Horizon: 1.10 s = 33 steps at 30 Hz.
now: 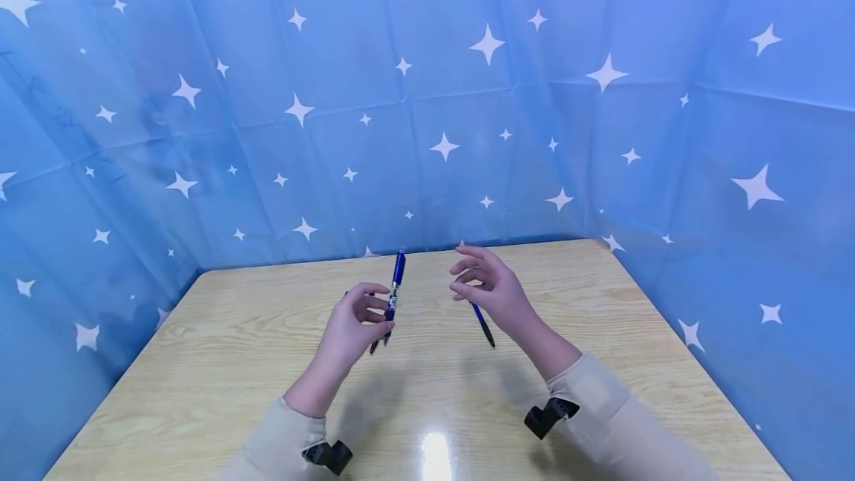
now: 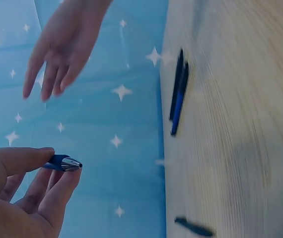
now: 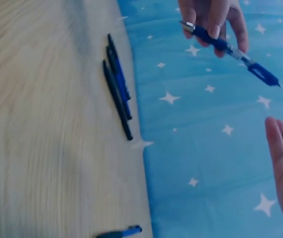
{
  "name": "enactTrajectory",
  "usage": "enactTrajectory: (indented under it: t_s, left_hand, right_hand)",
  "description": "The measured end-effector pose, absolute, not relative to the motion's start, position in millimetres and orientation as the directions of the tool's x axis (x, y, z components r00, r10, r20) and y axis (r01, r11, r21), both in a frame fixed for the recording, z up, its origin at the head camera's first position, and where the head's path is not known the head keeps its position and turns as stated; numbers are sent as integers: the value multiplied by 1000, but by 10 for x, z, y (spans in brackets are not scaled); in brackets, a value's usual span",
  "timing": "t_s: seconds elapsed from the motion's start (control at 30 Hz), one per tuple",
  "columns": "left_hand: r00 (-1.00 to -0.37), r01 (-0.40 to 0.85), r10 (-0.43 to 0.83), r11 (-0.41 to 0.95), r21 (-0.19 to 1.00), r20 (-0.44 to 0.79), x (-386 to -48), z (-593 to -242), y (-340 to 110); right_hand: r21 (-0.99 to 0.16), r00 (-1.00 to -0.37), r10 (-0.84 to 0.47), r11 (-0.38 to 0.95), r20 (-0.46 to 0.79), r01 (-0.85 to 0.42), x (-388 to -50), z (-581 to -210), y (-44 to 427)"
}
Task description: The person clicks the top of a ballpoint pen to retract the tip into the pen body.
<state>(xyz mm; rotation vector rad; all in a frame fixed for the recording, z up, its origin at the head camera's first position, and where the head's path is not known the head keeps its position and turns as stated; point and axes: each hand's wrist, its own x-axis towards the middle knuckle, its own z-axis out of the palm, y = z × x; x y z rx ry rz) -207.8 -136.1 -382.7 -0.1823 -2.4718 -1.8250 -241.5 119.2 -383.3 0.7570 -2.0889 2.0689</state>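
Note:
My left hand (image 1: 347,329) pinches a blue retractable pen (image 1: 398,270) between thumb and fingers, above the table. The pen's metal tip (image 2: 73,164) faces the camera in the left wrist view. My right hand (image 1: 497,288) hovers to the right, fingers loosely bent and nothing in them; in the right wrist view its fingers (image 3: 280,148) look fairly straight. Below it, one blue and black pen (image 1: 484,326) lies on the table. Several dark and blue pens (image 3: 115,89) lie close together near the left hand, mostly hidden behind it in the head view.
The light wood table (image 1: 220,362) bears a bright reflection near its front. A blue curtain (image 1: 374,162) with white stars hangs along the back and both sides. Each sleeve carries a black wrist camera, such as the right one (image 1: 551,416).

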Motion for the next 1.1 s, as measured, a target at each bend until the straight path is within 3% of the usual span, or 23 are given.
enactTrajectory:
  t_s: [0.43,1.1]
  left_hand:
    - [-990,126,3,480,868,142,-2345,-4013,-1964]
    - [-999,39,35,697,716,21,-2716,-4304,-2600]
  right_hand:
    - [-915,-921,-302,238,248,-324,-2494,-4053,1522]
    - [-864,-916,-375,403,145,-302,-2432,-4329,1932]
